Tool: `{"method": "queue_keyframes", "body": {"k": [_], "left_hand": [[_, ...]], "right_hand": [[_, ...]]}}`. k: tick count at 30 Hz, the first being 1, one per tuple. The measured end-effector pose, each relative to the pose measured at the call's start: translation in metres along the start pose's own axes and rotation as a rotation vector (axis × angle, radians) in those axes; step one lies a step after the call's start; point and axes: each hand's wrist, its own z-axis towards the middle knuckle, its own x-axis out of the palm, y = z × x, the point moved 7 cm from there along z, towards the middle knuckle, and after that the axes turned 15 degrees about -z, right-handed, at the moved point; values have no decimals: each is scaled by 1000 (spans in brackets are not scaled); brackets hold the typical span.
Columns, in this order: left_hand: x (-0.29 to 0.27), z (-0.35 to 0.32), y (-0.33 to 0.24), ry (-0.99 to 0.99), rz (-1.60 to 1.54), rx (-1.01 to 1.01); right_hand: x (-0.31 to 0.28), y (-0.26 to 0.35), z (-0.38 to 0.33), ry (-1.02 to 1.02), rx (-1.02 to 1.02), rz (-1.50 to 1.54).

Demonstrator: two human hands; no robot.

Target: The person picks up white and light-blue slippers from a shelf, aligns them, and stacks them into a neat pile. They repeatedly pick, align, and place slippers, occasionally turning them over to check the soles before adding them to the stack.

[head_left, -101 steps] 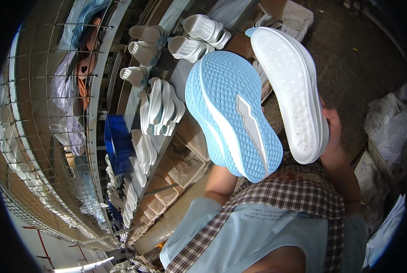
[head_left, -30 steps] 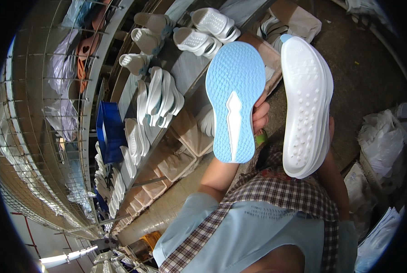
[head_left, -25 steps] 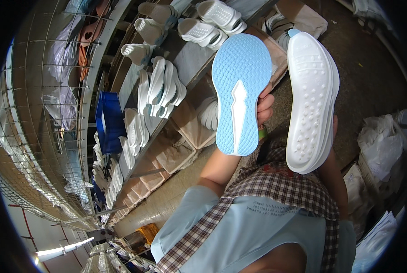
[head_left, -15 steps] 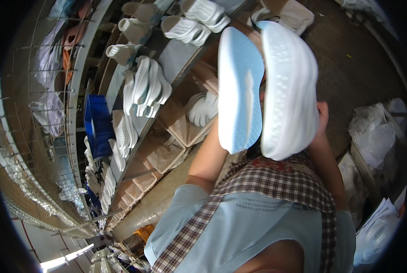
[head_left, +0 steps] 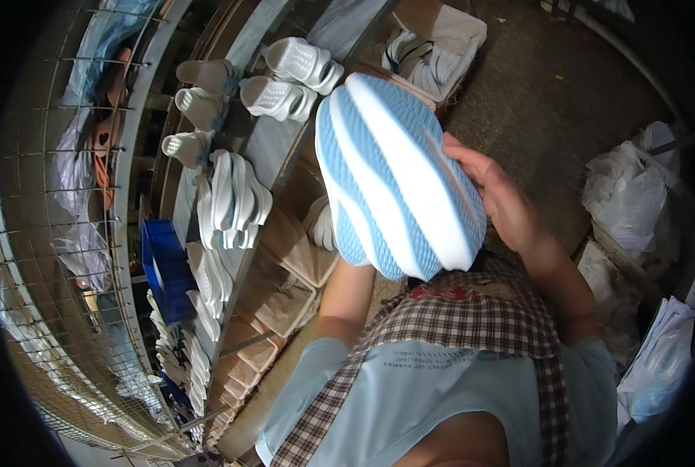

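Note:
A fanned stack of several white and light-blue shoe soles point(head_left: 400, 175) is held up in front of my chest, textured blue faces and white sidewalls showing. From the left my forearm point(head_left: 346, 302) runs up behind the stack; the soles hide my left hand, which bears them from behind. Stretched fingers of my right hand point(head_left: 507, 204) lie against the stack's right edge, at the outermost sole. The right palm is not wrapped round the soles.
To the left, a slanted shelf point(head_left: 273, 144) carries rows of white soles point(head_left: 238, 191) and a blue bin point(head_left: 164, 268). Below run lined cartons point(head_left: 293, 253). A box of soles point(head_left: 460, 39) stands beyond my hands. Bagged goods point(head_left: 627, 198) are at right; wire mesh point(head_left: 67, 257) borders the far left.
Two separate groups of soles have come together into one fanned stack, turned so more blue faces show. My right hand has moved into plainer view with fingers extended. The view has shifted slightly.

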Motion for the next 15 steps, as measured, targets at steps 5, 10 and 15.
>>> {"method": "queue_keyframes", "body": {"k": [5,10,15], "left_hand": [[13,6,6,139,-58,8],[19,2,9,220,-138,11],[22,-5,9,262,-183,21]], "right_hand": [[26,38,-11,188,-114,-189],[44,72,-24,202,-273,-534],[53,87,-29,235,-317,-666]]}}
